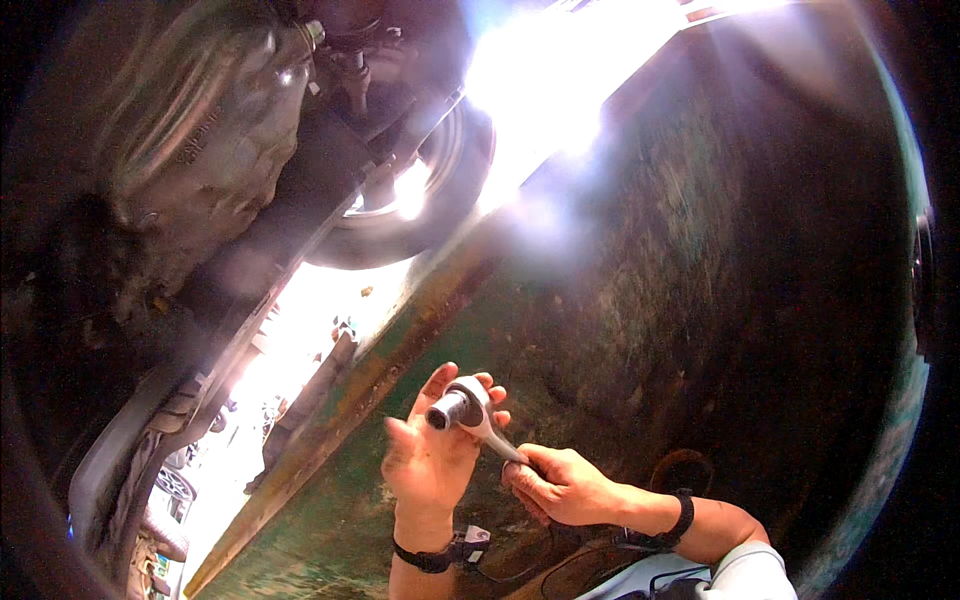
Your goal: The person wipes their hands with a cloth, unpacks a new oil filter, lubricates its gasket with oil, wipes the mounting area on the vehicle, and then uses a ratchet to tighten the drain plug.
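My right hand is closed around the handle end of a silver ratchet wrench. A short metal socket sits on the ratchet's head, its hollow end turned to the left. Behind the head, my left hand is raised, with its thumb and fingers spread. Part of its palm and fingers is hidden by the ratchet. I cannot tell whether the left fingers touch the tool.
Overhead at left is a car's dark underside with an oil pan. A wheel stands beyond it. A rusty pit edge runs diagonally above the stained green wall. Bright light glares at the top.
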Motion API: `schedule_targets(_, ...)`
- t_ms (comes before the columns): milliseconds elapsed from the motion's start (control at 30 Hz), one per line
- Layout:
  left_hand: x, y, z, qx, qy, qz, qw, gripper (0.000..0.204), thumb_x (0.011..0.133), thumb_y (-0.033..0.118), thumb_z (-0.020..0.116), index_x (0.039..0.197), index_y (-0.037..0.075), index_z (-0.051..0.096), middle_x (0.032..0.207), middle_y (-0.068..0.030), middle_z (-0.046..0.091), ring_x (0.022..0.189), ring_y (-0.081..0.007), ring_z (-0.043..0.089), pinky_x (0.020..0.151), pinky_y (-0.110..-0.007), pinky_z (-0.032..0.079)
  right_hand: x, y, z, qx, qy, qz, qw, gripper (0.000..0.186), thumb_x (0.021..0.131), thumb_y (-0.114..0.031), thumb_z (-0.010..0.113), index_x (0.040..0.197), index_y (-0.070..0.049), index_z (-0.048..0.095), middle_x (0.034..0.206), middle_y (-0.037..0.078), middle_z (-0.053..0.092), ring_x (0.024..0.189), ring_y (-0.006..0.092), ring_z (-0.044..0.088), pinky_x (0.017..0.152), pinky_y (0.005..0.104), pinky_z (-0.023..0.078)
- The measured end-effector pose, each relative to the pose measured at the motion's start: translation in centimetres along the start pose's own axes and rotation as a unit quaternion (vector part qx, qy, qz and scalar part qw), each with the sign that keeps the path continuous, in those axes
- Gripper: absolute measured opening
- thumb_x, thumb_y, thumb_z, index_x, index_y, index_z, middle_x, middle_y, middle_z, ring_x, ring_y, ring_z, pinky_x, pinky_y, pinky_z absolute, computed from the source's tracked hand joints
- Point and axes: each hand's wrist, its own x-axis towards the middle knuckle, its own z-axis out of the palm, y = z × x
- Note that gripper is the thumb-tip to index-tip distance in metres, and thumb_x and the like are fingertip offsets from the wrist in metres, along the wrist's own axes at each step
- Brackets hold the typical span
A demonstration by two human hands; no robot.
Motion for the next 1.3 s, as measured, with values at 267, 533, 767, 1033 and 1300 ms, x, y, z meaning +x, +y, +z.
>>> schedule_targets(267, 1.2, 0.8, 0.1, 0.065, -0.044, 0.003, 0.997, 0.079, 0.085, 0.041, 0.075, 0.140, -0.005, 0.040, 0.126, -0.0279, 0.055, 0.119, -0.0408, 0.057, 0.101, -0.049, 0.048, 0.4, -0.8, -1.0, -0.078, 0.006, -0.097, 0.992, 0.018, 0.103, -0.020, 0.054, 0.097, -0.004, 0.057, 0.065, 0.007, 0.054, 0.059, 0.0122, 0.050, 0.056, 0.0313, 0.045)
schedule_targets(533, 6.3, 4.8, 4.8, 0.100, -0.166, 0.091, 0.977, 0.079, 0.092, 0.045, 0.064, 0.148, -0.002, 0.033, 0.150, -0.0236, 0.041, 0.139, -0.0352, 0.042, 0.112, -0.049, 0.039, 4.8, -10.4, -3.4, -0.205, 0.149, -0.381, 0.889, 0.012, 0.099, -0.011, 0.057, 0.093, -0.001, 0.055, 0.065, 0.020, 0.053, 0.055, 0.0228, 0.047, 0.055, 0.0376, 0.046)
schedule_targets(767, 5.5, 5.7, 5.8, 0.179, -0.114, 0.144, 0.967, 0.058, 0.096, 0.035, 0.060, 0.139, -0.002, 0.048, 0.141, -0.0215, 0.053, 0.130, -0.0356, 0.052, 0.096, -0.043, 0.052, 8.8, -23.0, -6.4, -0.283, 0.252, -0.436, 0.816, 0.021, 0.099, -0.020, 0.059, 0.101, 0.001, 0.056, 0.073, 0.025, 0.059, 0.061, 0.0398, 0.056, 0.060, 0.0450, 0.045)
schedule_targets(1033, 3.2, 5.1, 2.8, 0.209, -0.004, 0.116, 0.971, 0.056, 0.093, 0.040, 0.064, 0.131, 0.000, 0.056, 0.133, -0.0192, 0.059, 0.121, -0.0319, 0.059, 0.082, -0.038, 0.056, 10.8, -24.2, -7.1, -0.275, 0.295, -0.484, 0.777, 0.019, 0.099, -0.018, 0.058, 0.098, 0.001, 0.055, 0.070, 0.023, 0.058, 0.059, 0.0375, 0.054, 0.057, 0.0444, 0.044)
schedule_targets(1300, 1.1, 5.2, 1.0, 0.203, 0.068, 0.101, 0.972, 0.044, 0.096, 0.036, 0.062, 0.123, 0.001, 0.059, 0.123, -0.0158, 0.065, 0.109, -0.0291, 0.065, 0.076, -0.039, 0.057, 14.7, -25.2, -8.4, -0.300, 0.268, -0.608, 0.684, 0.015, 0.098, -0.014, 0.059, 0.103, -0.001, 0.057, 0.066, 0.023, 0.053, 0.054, 0.0322, 0.051, 0.055, 0.0421, 0.043)
